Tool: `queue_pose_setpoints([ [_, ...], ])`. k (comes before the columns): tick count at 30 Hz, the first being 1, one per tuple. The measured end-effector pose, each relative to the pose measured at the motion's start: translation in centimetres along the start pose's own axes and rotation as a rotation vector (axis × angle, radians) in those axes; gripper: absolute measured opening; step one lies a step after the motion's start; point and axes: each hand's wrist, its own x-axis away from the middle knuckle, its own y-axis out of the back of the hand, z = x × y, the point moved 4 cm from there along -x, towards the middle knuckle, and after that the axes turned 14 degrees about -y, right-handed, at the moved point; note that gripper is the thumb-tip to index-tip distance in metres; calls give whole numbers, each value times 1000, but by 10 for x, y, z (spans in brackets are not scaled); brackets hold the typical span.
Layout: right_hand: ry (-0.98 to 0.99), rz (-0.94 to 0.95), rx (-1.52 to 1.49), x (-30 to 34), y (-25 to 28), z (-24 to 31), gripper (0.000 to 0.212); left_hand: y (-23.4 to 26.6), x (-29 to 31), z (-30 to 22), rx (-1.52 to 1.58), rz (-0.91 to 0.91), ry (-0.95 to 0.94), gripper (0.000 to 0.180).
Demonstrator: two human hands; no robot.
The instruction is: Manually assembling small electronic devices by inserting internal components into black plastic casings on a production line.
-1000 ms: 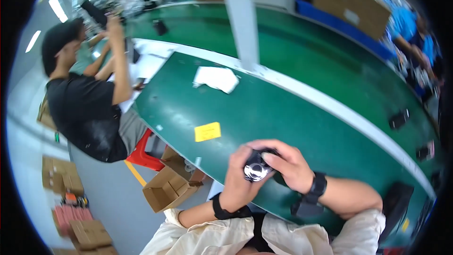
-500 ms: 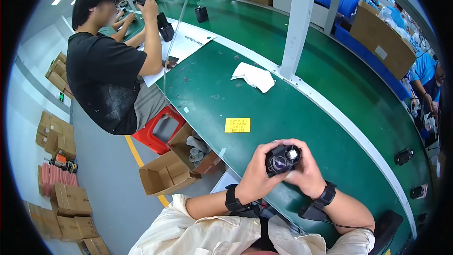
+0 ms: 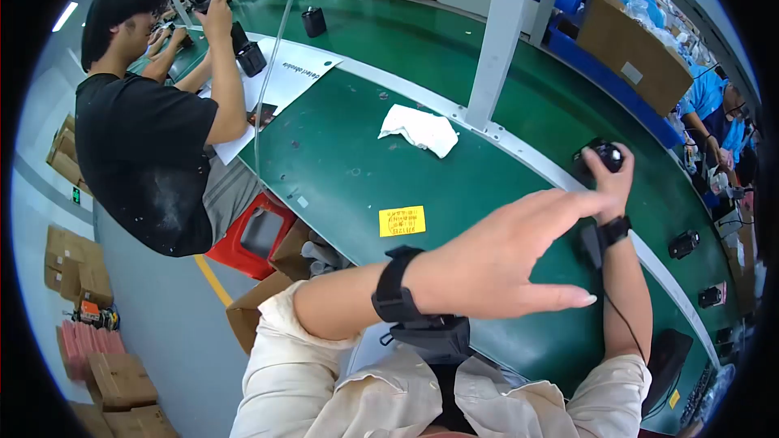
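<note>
At the far right my right hand (image 3: pixel 614 182) grips a small black device (image 3: pixel 605 152), rounded and glossy, over the edge strip between the worktop and the green conveyor. Its exact kind cannot be told from here. My left hand (image 3: pixel 507 255) is stretched across the green worktop (image 3: pixel 333 158) with straight fingers and holds nothing. The left fingertips lie in front of my right wrist, and I cannot tell whether they touch it. Left of that hand lies a yellow note (image 3: pixel 402 221) with writing; a crumpled white cloth (image 3: pixel 419 130) rests farther back.
A grey post (image 3: pixel 503 40) rises from the white edge strip. Similar black devices (image 3: pixel 684 244) sit on the conveyor (image 3: pixel 406 28). A co-worker (image 3: pixel 146 130) sits at the left, holding up a dark object. Open cartons (image 3: pixel 251 308) and a red stool (image 3: pixel 256 235) stand beside the worktop.
Both hands held the black device close to me before. My left hand has let go and opened; my right hand has carried the device away to the far right.
</note>
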Motion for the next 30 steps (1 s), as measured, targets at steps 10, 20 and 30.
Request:
queue_pose_setpoints([
  [10,-111,-478,523,-117,86,-87,81,165,60,167,-603,-775,239,41],
  [20,699,-234,140,-5,-20,116,40,179,90,220,-816,-554,421,46],
  [30,1493,719,136,162,-243,257,25,175,102,225,-925,-514,429,44],
])
